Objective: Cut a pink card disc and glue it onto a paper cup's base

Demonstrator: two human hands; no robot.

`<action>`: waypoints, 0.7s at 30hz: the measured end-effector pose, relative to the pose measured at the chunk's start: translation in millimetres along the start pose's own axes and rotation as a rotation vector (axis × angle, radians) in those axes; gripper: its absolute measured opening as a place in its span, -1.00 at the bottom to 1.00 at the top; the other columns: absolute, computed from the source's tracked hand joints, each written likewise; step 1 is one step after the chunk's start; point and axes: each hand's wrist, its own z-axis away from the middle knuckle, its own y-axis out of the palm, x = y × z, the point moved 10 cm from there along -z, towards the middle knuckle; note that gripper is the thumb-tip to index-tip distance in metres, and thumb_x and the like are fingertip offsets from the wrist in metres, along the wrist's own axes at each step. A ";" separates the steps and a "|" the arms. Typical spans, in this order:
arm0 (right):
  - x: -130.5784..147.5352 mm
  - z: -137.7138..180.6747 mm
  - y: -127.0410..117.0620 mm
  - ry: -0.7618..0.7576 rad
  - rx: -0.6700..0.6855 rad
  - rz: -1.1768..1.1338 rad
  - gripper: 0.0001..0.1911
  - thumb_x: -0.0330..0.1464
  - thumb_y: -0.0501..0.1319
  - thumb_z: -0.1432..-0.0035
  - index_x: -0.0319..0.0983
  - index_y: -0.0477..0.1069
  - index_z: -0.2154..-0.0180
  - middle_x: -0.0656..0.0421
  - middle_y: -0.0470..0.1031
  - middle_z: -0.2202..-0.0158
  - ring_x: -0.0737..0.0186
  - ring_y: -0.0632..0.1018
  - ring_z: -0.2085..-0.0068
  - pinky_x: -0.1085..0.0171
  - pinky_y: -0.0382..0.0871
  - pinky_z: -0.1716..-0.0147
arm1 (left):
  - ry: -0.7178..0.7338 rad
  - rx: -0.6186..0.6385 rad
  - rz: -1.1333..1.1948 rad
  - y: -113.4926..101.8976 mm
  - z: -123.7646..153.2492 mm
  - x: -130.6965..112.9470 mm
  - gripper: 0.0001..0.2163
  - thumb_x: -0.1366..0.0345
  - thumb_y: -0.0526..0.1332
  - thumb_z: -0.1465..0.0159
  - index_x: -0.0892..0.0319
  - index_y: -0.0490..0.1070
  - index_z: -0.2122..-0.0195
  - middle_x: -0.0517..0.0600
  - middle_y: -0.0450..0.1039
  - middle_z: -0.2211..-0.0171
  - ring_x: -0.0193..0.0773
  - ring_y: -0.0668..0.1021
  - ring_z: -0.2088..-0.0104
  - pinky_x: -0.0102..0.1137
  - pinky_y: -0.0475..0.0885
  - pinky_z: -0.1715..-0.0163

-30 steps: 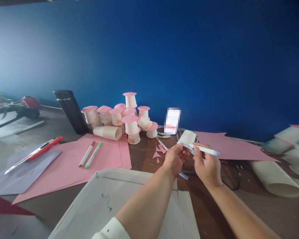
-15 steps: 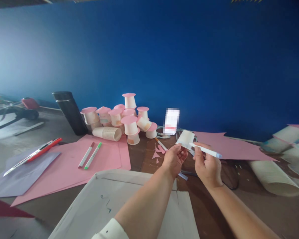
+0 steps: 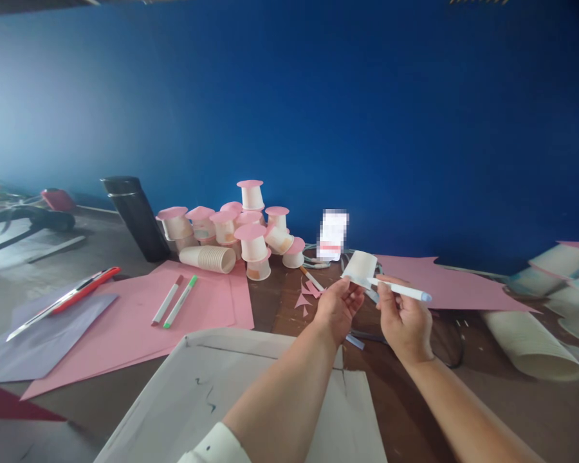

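My left hand is closed on the lower edge of a white paper cup, which is tilted above the table. In my right hand is a white marker with a light-blue end, its tip pointing left at the side of the cup. Whether the tip touches the cup I cannot tell. Small pink paper scraps and a brown-ended marker lie just left of the cup. Pink paper lies behind my right hand.
Cups with pink paper discs stand stacked beside a black bottle. Nested cups lie on pink sheets near two markers. A red utility knife rests at left, white board in front, more cups at right.
My right hand and the marker have shifted very slightly to the right. The cup and my left hand stay nearly where they were.
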 end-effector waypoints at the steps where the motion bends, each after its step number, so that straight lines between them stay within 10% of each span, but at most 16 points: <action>1: 0.9 0.1 0.4 -0.005 0.004 0.003 -0.68 -0.19 0.12 -0.30 -0.26 0.48 0.11 0.03 0.60 0.29 0.18 0.59 0.42 0.21 0.49 0.36 | -0.002 0.000 -0.004 0.1 0.2 0.2 -0.90 0.39 0.23 -0.25 0.34 0.49 0.30 0.09 0.52 0.36 -0.37 0.57 0.41 -0.54 0.48 0.42; 21: 18.5 -2.0 3.1 -0.130 0.024 0.037 -0.75 -0.27 0.10 -0.31 -0.26 0.47 0.14 0.01 0.57 0.23 0.13 0.61 0.28 0.22 0.47 0.29 | -0.003 0.018 -0.029 -0.2 -1.0 2.2 -0.90 0.39 0.22 -0.24 0.34 0.48 0.31 0.07 0.50 0.39 -0.36 0.56 0.42 -0.52 0.47 0.41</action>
